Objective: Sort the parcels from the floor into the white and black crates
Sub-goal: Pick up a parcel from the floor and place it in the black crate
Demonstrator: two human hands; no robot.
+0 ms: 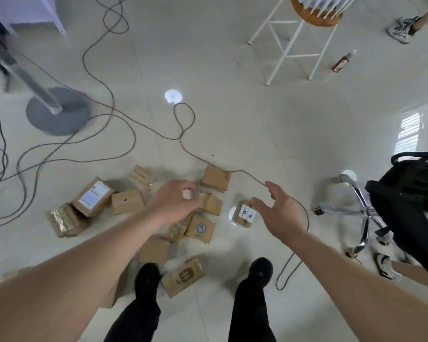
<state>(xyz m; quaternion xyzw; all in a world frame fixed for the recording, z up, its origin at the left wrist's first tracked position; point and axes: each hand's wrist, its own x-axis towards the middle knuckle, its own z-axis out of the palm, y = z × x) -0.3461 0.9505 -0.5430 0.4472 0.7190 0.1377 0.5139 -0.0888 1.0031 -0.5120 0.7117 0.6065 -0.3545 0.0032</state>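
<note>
Arms both reach down over parcels point(127, 202) scattered on floor point(232, 132). Left hand point(173, 202): fingers loosely curled, empty, above central parcel point(212, 205). Right hand point(281, 214): fingers spread, empty, just beside labelled parcel point(244, 215).

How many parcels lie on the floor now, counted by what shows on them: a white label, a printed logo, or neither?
Parcels with a white label: 2
Parcels with a printed logo: 2
Parcels with neither showing: 8, one half hidden under the left arm
Total: 12
</note>
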